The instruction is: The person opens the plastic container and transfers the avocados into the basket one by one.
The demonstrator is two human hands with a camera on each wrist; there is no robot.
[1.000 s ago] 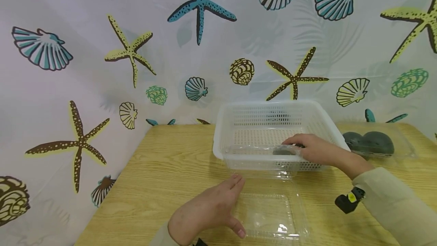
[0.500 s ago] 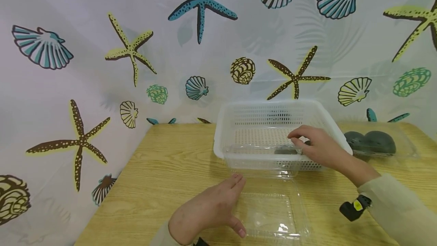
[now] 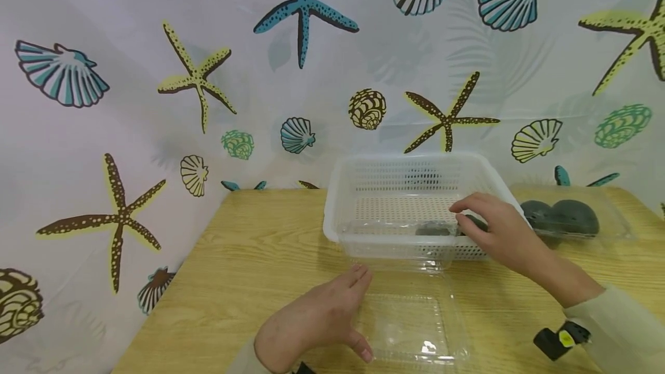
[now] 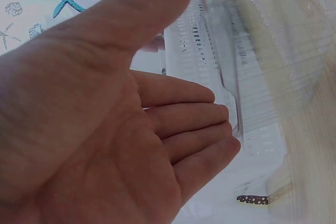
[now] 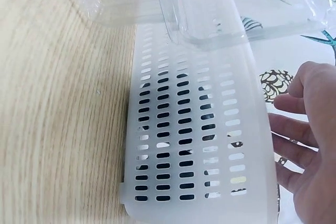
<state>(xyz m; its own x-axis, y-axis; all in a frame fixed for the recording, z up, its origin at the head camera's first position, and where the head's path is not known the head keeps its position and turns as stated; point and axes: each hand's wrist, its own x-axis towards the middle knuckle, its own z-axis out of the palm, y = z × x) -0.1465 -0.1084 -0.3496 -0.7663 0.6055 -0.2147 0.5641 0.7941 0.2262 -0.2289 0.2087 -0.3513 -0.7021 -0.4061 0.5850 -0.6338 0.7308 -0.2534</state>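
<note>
While the left hand [image 3: 317, 319] lies flat against the clear tray [image 3: 415, 328], the right hand [image 3: 493, 229] hovers, fingers relaxed, over the basket [image 3: 363, 189].

Plastic on wood grain, as I see it.
The basket [image 3: 415, 189] is matt white perforated plastic; the clamshell tray [image 3: 415, 328] is clear, glossy plastic; the surface [image 3: 260, 247] is smooth, pale wood-grain; the backdrop [image 3: 156, 74] looks like printed sheeting.

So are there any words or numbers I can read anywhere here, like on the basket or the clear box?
None: no words or numbers can be read.
White basket: only holes, no label.
Clear plastic box by the left hand: no print that shows.
Curtain: only starfish and shell pictures.
Black and yellow wrist device behind the right hand: any marking is too small to read.
</note>
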